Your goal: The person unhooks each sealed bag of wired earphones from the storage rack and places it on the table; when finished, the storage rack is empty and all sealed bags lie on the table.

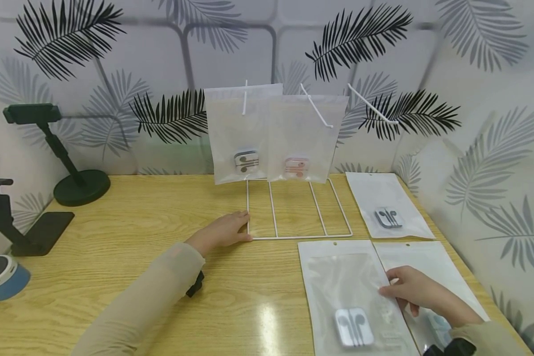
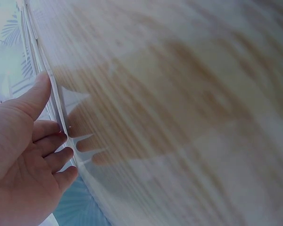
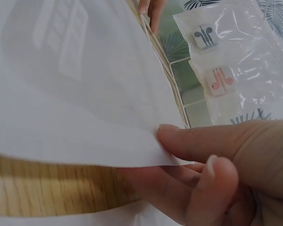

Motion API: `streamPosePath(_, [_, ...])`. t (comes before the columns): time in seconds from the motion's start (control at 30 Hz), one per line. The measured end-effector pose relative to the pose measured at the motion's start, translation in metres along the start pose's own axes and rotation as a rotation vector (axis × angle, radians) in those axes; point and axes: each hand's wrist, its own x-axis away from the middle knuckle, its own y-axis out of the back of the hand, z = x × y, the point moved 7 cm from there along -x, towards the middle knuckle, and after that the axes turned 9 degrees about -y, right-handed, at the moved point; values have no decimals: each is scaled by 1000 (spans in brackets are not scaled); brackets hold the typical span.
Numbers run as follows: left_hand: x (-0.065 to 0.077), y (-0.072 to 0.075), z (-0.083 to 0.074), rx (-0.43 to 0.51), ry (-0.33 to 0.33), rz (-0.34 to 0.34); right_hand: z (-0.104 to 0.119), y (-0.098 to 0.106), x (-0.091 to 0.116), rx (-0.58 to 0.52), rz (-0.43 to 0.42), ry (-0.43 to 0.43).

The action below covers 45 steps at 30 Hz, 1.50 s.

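l hand (image 1: pixel 222 230) is at the wire rack (image 1: pixel 302 238), on its l side by the front corner; fingers loosely bent, resting against the base rod, not clenched. r hand (image 1: pixel 416 289) pinches the r edge of the front-l zip bag (image 1: pixel 333 272) betw thumb & fingers, edge lifted a bit off the worktop (image 1: pixel 151 212); that bag lies front of the rack, w/ a white earphone case (image 1: pixel 354 327) in its lower part. just r of it, partly under the r hand, lies the front-r zip bag (image 1: pixel 445 277), w/ a pale blue case (image 1: pixel 439 326). behind those, r of the rack, a flat zip bag (image 1: pixel 378 193) w/ dark earphones (image 1: pixel 388 217). two bags hang side by side on the rack's hooks: l hanging bag (image 1: pixel 240 123) w/ dark earphones, r hanging bag (image 1: pixel 304 133) w/ pink ones. far l: green stand (image 1: pixel 82 187), black stand (image 1: pixel 44 232), blue tub (image 1: pixel 9 284).
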Motion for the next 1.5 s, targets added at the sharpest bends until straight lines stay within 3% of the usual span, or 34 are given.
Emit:
streamPosePath(0.83, [1,0,1,5,11,15,-4,7,5,34,-17,-42])
streamPosePath(1.33, [1,-1,0,8,3,18,-2,17,9,33,7,-17])
streamPosePath(1.5, [1,0,0,7,3,11,5,25,12,10,16,49])
